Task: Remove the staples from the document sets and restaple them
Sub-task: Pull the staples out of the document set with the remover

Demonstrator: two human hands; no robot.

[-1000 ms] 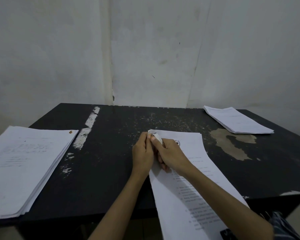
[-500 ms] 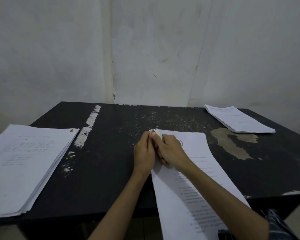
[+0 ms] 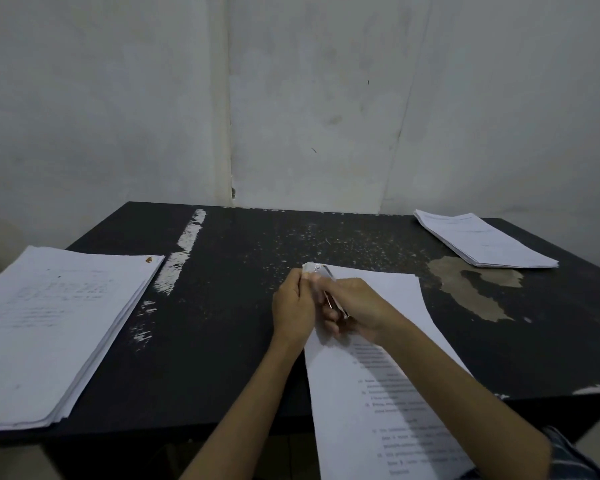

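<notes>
1. The document set point(image 3: 378, 341) lies mid-counter and overhangs toward you. Its sheets are light and floppy, and likely to tear at the stapled corner.
2. Your left hand point(image 3: 291, 313) pinches that far corner; your right hand point(image 3: 357, 310) grips a slim metal tool point(image 3: 323, 270) there.
3. The dark counter point(image 3: 239, 323) is scuffed. A thick paper stack point(image 3: 49, 323) sits left and a thinner stack point(image 3: 482, 240) far right, with a pale wall point(image 3: 291, 98) behind.

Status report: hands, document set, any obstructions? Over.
Left hand pinches document set corner. Right hand grips metal tool at that corner. Left paper stack, right paper stack lie apart from it.
</notes>
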